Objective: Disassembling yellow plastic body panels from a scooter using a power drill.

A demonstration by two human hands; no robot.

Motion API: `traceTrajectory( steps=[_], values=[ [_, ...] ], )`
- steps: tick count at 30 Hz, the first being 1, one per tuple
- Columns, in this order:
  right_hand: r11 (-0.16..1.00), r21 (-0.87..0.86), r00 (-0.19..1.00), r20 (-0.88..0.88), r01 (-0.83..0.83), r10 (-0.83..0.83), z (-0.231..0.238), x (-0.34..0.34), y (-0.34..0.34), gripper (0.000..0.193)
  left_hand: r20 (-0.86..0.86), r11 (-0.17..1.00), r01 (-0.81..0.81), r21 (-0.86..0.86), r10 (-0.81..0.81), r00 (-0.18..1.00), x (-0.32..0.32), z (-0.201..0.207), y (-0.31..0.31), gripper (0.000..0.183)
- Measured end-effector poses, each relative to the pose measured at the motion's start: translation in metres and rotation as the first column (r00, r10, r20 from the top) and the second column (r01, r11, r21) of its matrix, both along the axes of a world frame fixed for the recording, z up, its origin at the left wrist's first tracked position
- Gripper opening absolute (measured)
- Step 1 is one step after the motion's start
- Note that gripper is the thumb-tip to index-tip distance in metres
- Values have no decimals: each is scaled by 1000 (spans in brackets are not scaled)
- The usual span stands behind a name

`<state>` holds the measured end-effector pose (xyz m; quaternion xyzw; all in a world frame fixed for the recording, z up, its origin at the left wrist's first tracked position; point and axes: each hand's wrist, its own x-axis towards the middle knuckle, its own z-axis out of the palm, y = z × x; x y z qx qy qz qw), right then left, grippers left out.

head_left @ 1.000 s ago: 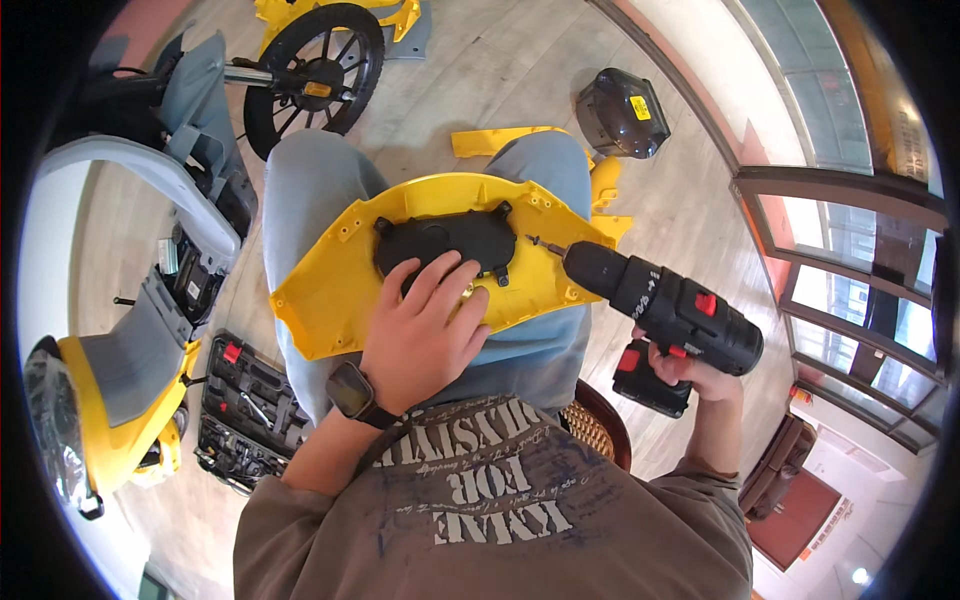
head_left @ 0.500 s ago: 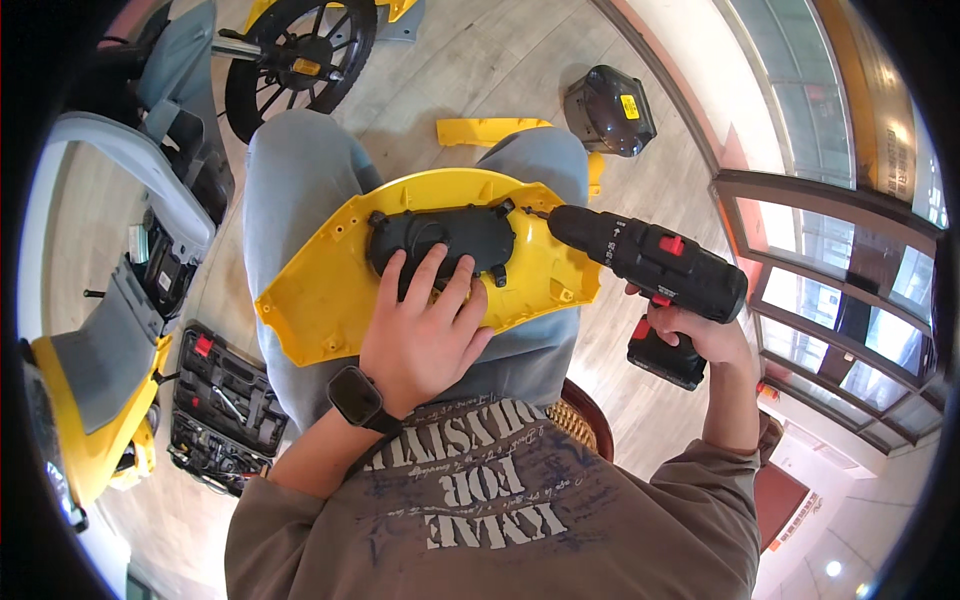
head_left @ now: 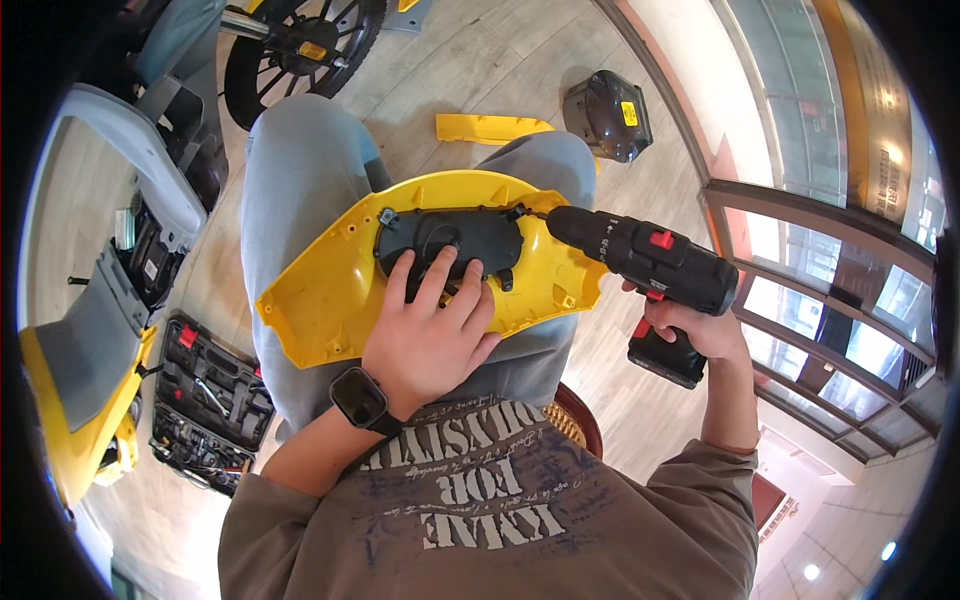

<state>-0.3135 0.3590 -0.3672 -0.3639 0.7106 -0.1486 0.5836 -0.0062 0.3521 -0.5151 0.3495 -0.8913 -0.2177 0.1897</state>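
Observation:
A curved yellow plastic panel rests across my lap, hollow side up. Inside it sits a black oval housing, perhaps the back of a headlight, with small tabs at its corners. My left hand lies on the housing with outstretched, spread fingers; a watch is on that wrist. My right hand grips the handle of a black cordless drill with red switches. The drill points left, its bit reaching the housing's upper right corner tab. Whether a screw is there is too small to tell.
On the left stands a partly stripped yellow and grey scooter, its wheel further ahead. An opened tool case lies on the floor beside my leg. Beyond my knees are a yellow strip and a glossy black part.
The black housing has shifted slightly right under my left hand, baring a mounting post at the panel's upper left. The drill has stayed nearly in place, its bit now at the corner tab.

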Motion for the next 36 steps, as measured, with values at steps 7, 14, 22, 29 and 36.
traceTrajectory(
  steps=[7, 14, 22, 29, 36],
  values=[
    [998, 27, 998, -39, -50, 51, 2, 1, -10, 43, 8, 1000, 0, -19, 1, 1000, -1, -2, 0, 46],
    [982, 134, 975, -160, -135, 156, 17, 9, -40, 32, 6, 999, 12, -38, -11, 1000, -3, -4, 0, 43],
    [922, 284, 893, -290, -264, 345, 28, 20, -75, 27, 23, 999, 16, -46, -15, 1000, -4, -4, 1, 41],
    [901, 283, 874, -270, -328, 404, 29, 22, -82, 32, 11, 999, 13, -45, -12, 1000, -3, -5, 1, 40],
    [892, 299, 853, -301, -340, 426, 31, 29, -88, 35, -2, 999, 20, -39, -20, 1000, -4, -7, 1, 39]
  ],
)
